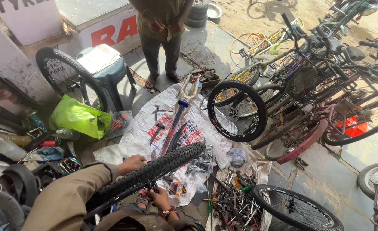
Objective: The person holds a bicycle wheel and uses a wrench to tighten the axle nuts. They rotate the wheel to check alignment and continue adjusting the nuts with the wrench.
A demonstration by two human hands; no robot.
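Knobby bike wheel (154,171) sits tilted across the person's lap, tread running up and away from the fingers toward the white printed sheet (154,124). Left hand (131,164) rests on the tyre's outer edge, fingers curled over the tread, gripping it. Right hand (159,197) is under the rim near the hub, fingers closed around something small (too dark to tell what), bracelet at the wrist. Just beyond the left fingers, on the sheet: a hammer (157,131) and a fork and frame piece (181,112) pointing away. Right of the right fingers: a pile of loose tools (231,201), then a bare-spoked wheel (298,209) flat on the ground; little open floor between. Farther out past the tyre's tip, another wheel (237,111) leans against a tight row of parked bicycles (317,64). Left of the left fingers: green bag (80,117), clutter, a tyre (69,77) propped by a stool (105,68). A standing person (161,38) blocks the far edge.
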